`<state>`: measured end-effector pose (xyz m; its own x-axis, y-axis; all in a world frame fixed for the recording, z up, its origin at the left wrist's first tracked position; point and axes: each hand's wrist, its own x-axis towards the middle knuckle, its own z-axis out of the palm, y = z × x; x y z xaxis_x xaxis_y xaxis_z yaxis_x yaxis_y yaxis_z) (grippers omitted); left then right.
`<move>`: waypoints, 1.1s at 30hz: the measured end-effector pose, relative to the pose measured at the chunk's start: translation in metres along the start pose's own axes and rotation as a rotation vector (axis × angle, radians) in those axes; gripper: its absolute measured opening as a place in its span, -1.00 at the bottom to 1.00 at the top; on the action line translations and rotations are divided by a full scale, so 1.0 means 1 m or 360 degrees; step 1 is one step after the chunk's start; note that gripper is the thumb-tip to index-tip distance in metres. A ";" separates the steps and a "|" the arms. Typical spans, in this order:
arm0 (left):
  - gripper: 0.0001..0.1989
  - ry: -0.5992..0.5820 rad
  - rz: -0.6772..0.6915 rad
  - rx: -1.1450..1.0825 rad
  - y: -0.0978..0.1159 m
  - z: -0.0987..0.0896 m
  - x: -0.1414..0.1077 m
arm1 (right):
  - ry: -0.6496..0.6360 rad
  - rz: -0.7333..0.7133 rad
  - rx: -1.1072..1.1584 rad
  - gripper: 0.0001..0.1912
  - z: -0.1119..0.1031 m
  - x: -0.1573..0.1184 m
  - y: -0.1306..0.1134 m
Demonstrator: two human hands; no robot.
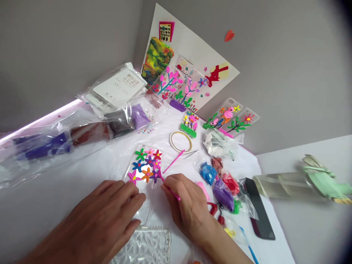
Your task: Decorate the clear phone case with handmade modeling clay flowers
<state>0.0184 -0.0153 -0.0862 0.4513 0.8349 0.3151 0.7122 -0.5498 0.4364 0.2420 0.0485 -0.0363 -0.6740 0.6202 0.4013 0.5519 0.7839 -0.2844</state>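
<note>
A clear phone case [144,205] lies on the white tabletop, its upper part decorated with several colourful clay flowers [147,174]. My left hand [107,209] lies over the case's left edge, fingers stretched out and fingertips near the lowest pink flower. In my right hand [185,201] a thin pink modelling tool [175,194] is pinched. Its tip touches or nearly touches the purple flower at the case's right edge. A second pink modelling tool [173,161] lies just beyond my right hand. Below the case sits a clear patterned plate [148,245], partly hidden by my left hand.
Bagged clay lumps [222,192] and a black phone [261,212] are at the right. Behind are a ring [180,141], crumpled plastic [220,143] and decorated cases [228,117] against the wall. Long plastic clay bags [90,132] and packaged cases [118,86] lie left.
</note>
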 end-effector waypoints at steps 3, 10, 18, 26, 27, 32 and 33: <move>-0.75 0.0030 0.0050 0.0075 0.000 0.001 0.000 | -0.0026 -0.0020 -0.0014 -0.84 0.001 -0.001 0.000; -0.70 0.0072 0.0031 0.0103 0.004 0.001 0.001 | -0.0023 -0.0071 -0.0027 -0.82 0.004 -0.001 0.002; -0.70 0.0032 -0.0007 0.0081 0.005 0.003 0.000 | -0.0087 -0.0046 0.0002 -0.82 0.004 0.000 0.001; -0.71 0.0017 -0.0012 0.0079 0.005 -0.002 -0.002 | 0.0149 0.0322 0.0245 -0.87 0.001 0.001 0.000; -0.71 0.0024 -0.0016 0.0083 0.005 -0.003 -0.002 | 0.0217 0.0470 0.0371 -0.88 0.000 0.001 0.002; -0.69 -0.0007 0.0035 0.0135 0.005 -0.002 -0.002 | 0.0341 0.0978 0.0968 -0.84 -0.008 0.002 0.010; -0.69 -0.0005 0.0027 0.0136 0.005 -0.001 -0.002 | 0.0327 0.0995 0.1016 -0.83 -0.009 0.002 0.012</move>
<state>0.0199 -0.0197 -0.0836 0.4655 0.8255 0.3192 0.7475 -0.5598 0.3577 0.2518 0.0589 -0.0308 -0.2099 0.9674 0.1419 0.3695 0.2129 -0.9045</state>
